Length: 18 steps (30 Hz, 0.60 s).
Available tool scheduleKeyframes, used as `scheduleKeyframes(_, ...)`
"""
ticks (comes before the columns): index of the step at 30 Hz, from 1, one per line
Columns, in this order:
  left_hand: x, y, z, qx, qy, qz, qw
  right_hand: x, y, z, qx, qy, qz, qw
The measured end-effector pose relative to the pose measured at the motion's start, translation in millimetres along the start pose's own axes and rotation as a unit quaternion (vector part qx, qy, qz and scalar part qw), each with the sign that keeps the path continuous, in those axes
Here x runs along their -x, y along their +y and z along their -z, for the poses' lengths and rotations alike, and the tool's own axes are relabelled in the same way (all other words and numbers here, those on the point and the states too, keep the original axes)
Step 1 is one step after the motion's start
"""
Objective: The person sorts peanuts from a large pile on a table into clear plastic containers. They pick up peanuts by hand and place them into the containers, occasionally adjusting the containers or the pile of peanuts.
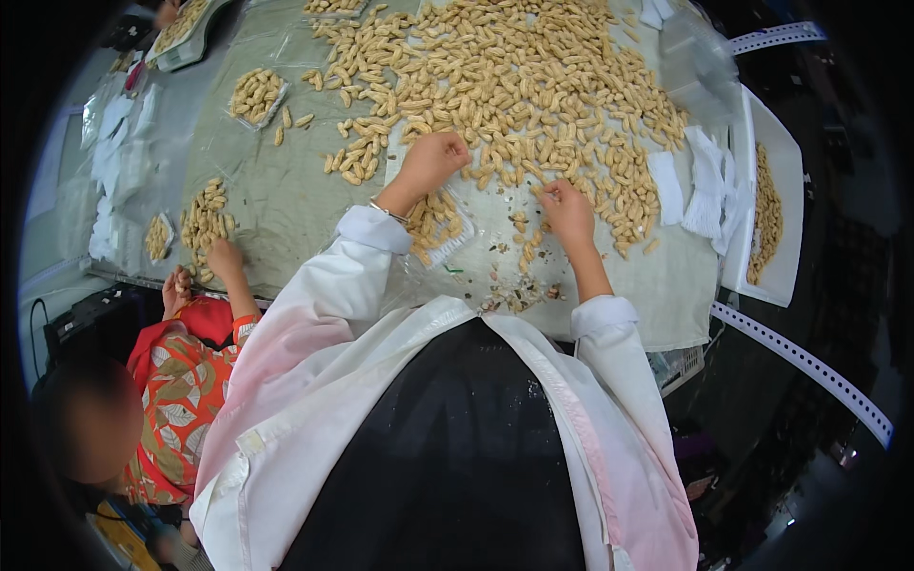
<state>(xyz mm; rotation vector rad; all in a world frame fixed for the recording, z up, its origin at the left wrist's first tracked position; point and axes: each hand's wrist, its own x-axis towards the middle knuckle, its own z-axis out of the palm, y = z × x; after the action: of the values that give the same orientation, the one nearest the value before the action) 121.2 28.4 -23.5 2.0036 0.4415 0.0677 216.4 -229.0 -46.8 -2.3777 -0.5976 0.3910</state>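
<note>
My left hand (437,160) is at the near edge of a wide spread of unshelled peanuts (514,78), its fingers curled together; whether a peanut is between them cannot be told. Beneath that wrist lies a clear plastic tray (457,243) holding peanuts, partly hidden by my forearm. To the right, my right hand (565,203) has thumb and fingers pinched on a peanut (539,191) at the pile's near edge. A few loose peanuts (528,250) lie between the tray and my right hand, on the cloth-covered table.
Small debris (520,291) is scattered near me. White cloth gloves (703,189) and stacked clear trays (700,68) lie right, beside a white bin (782,214) of peanuts. At left, a person in an orange patterned top (187,400) handles peanuts; a filled tray (258,98) stands beyond.
</note>
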Motion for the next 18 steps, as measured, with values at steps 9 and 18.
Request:
scheduleKeyframes(9,-5.2,12.1,-24.9,-0.351,0.018,-0.005,0.936,3.6,16.3,11.1,-0.164,-0.062,-0.061,0.983)
scheduleKeyframes(18,-17.9,5.5,-21.2,-0.371,-0.023,0.019,0.928,37.4,-1.9,61.6,-0.669,-0.193,-0.210,0.687)
